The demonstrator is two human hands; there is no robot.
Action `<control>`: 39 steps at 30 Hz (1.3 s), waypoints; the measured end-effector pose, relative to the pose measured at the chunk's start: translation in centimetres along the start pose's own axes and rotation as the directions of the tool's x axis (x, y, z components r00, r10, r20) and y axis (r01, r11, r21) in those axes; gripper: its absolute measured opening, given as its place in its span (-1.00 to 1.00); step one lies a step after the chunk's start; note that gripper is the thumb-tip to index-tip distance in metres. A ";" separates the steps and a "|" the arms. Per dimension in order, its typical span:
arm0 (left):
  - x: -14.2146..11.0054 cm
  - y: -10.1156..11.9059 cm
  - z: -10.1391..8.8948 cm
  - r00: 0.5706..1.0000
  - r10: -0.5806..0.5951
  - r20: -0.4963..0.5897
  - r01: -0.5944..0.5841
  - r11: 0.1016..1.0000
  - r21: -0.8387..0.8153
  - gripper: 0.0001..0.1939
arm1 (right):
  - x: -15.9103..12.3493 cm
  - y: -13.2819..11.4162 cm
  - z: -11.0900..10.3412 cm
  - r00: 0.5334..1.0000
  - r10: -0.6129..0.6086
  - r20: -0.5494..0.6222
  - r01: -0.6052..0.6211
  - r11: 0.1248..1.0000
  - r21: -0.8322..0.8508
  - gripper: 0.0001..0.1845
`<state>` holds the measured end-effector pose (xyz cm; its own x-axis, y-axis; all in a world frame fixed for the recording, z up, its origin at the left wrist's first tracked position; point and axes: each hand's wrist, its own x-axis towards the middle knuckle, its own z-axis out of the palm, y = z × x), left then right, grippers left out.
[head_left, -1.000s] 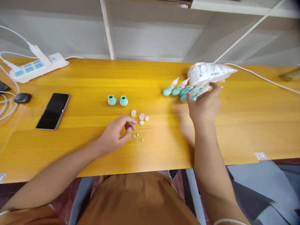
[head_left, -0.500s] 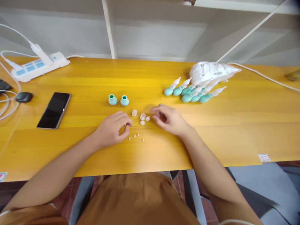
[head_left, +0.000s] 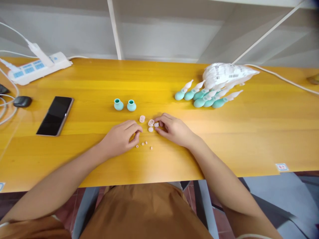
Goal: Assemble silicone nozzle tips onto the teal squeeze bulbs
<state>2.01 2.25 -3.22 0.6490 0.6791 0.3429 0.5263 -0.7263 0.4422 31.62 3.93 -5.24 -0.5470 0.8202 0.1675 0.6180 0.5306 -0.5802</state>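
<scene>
My left hand (head_left: 122, 136) rests left of a group of small pale parts, its thumb and index finger curled together in a loose pinch. Whether anything is between those tips I cannot make out. My right hand (head_left: 175, 130) has its thumb and index finger apart, on either side of a small white disc (head_left: 156, 124). Beside that disc lie a pale pink ring-shaped piece (head_left: 151, 122), a second white disc (head_left: 151, 129) and a pink spool-shaped piece (head_left: 142, 119). Several tiny pink rings (head_left: 143, 143) lie nearer to me. Two teal bulbs (head_left: 119, 104) with open necks stand behind my left hand.
Several teal bulbs with pale pointed tips (head_left: 208, 99) lie at the back right, before a white plastic bag (head_left: 224, 74). A phone (head_left: 55, 116), a black mouse (head_left: 22, 101), cables and a white power strip (head_left: 41, 68) are on the left of the wooden table (head_left: 99, 79).
My right hand has moved left and its fingertips have come around the small white disc. My left hand has barely moved. The view has shifted slightly.
</scene>
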 end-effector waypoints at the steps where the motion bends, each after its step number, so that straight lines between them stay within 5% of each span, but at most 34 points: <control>1: 0.1 -0.1 0.0 1.000 -0.010 0.004 0.010 1.000 -0.003 -0.85 | 0.0 0.0 0.0 1.000 0.000 -0.003 0.000 1.000 0.001 -0.73; 12: -0.4 0.6 -0.2 0.955 0.036 0.294 -0.025 0.999 -0.042 -0.81 | -0.2 -0.4 -0.9 1.000 -0.002 -0.018 0.003 0.999 0.039 -0.85; 16: -0.6 1.0 0.7 0.964 0.063 0.260 -0.063 0.998 -0.009 -0.82 | -0.3 -0.6 -1.2 0.997 0.004 -0.073 0.000 0.999 0.051 -0.85; 26: -0.6 2.0 2.4 0.988 -0.048 0.149 0.050 0.999 -0.009 -0.93 | -0.4 -0.8 -0.6 0.992 0.085 -0.098 -0.080 0.995 0.053 -0.87; 39: -0.4 1.9 0.5 0.971 -0.217 -0.098 0.135 0.839 -0.527 -0.86 | -0.6 -2.2 -0.8 0.902 0.210 -0.376 -0.075 0.936 0.344 -0.86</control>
<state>3.00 0.59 -2.92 0.4626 0.8276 0.3179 0.2397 -0.4620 0.8539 30.99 2.45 -3.44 -0.1513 0.9322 0.3288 0.4249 0.3616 -0.8299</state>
